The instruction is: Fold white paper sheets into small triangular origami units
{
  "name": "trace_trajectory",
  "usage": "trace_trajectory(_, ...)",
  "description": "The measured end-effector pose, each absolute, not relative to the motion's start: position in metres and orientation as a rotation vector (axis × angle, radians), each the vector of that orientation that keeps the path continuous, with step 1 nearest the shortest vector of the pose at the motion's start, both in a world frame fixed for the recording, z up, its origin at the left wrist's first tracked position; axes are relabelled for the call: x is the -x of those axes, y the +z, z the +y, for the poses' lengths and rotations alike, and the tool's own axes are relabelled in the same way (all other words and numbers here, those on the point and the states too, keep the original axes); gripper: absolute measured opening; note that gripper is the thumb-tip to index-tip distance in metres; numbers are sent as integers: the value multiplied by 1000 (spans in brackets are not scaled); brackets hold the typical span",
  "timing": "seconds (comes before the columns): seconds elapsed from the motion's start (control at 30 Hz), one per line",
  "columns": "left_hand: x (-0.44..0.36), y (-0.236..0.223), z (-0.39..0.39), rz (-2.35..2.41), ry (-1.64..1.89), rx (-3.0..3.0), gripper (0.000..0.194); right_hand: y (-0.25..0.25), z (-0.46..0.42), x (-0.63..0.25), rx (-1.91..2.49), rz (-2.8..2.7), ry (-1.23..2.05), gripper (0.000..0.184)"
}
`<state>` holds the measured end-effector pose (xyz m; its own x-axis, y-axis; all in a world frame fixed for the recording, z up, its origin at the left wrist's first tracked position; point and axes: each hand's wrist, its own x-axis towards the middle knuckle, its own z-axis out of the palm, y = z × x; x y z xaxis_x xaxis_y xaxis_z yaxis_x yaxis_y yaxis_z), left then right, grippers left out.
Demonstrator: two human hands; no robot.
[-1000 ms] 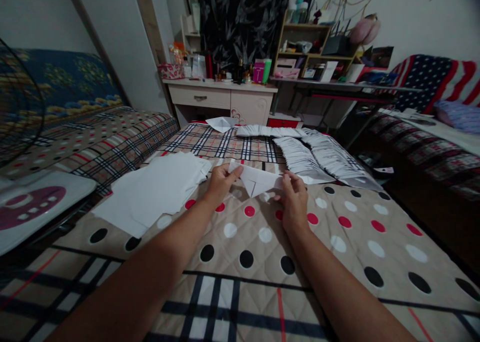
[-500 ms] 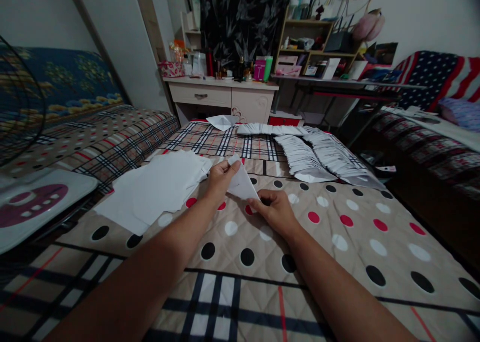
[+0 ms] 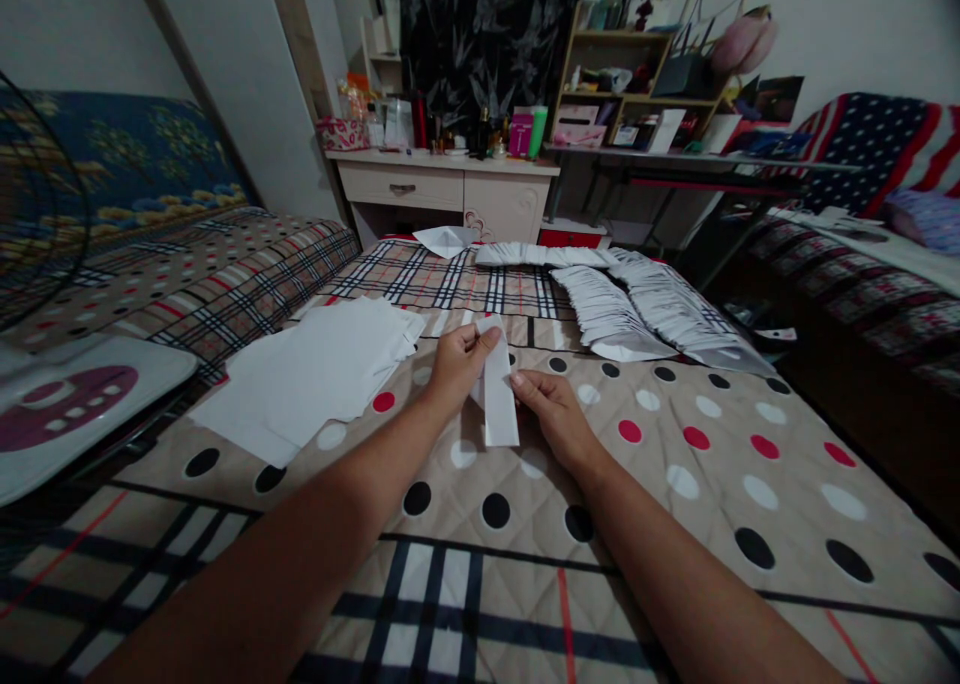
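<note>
A folded piece of white paper (image 3: 500,399) is held up over the bedspread, a long narrow strip of it facing me. My left hand (image 3: 459,362) pinches its upper end between thumb and fingers. On the strip's right edge, the thumb and fingertips of my right hand (image 3: 553,409) are closed on the paper. To the left lies a loose pile of flat white sheets (image 3: 315,374). Farther off on the right, rows of folded white papers (image 3: 611,309) lie packed closely together.
The bedspread (image 3: 675,524) has dots and plaid bands. Another white paper piece (image 3: 444,241) lies at the far edge. A white and purple plastic object (image 3: 82,404) stands at left. Behind are a white dresser (image 3: 420,189) and shelves (image 3: 619,64).
The paper has been turned, so a narrow upright strip now faces me instead of a slanted wide face. My left hand has shifted slightly right; my right hand has moved slightly too.
</note>
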<state>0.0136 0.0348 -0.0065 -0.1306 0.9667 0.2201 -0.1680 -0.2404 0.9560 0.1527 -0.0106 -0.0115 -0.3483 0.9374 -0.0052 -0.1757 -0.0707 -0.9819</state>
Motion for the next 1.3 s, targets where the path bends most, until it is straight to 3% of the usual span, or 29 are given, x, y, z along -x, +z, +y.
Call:
trace_trajectory(0.27, -15, -5, 31, 1052, 1564, -1147, 34, -12, -8, -154, 880, -1289, 1601, 31)
trace_trajectory(0.63, -17, -12, 33, 1101, 1498, -1467, 28, -10, -4, -149, 987, -1362, 1306, 22)
trace_trajectory(0.8, -21, -9, 24, 1103, 1554, -2118, 63, -16, 4, -158, 1195, -1222, 815, 18)
trace_trajectory(0.97, -22, -5, 16, 1054, 1414, -2678, 48, -17, 8, -168, 1253, -1287, 520, 14)
trace_trajectory(1.1, -20, -5, 16, 1162, 1402, -2802, 34, -14, 8, -171, 1221, -1219, 586, 17)
trace_trajectory(1.3, -14, -1, 16, 1359, 1182, -2876, 31, -14, 12, -173, 1161, -1163, 758, 20)
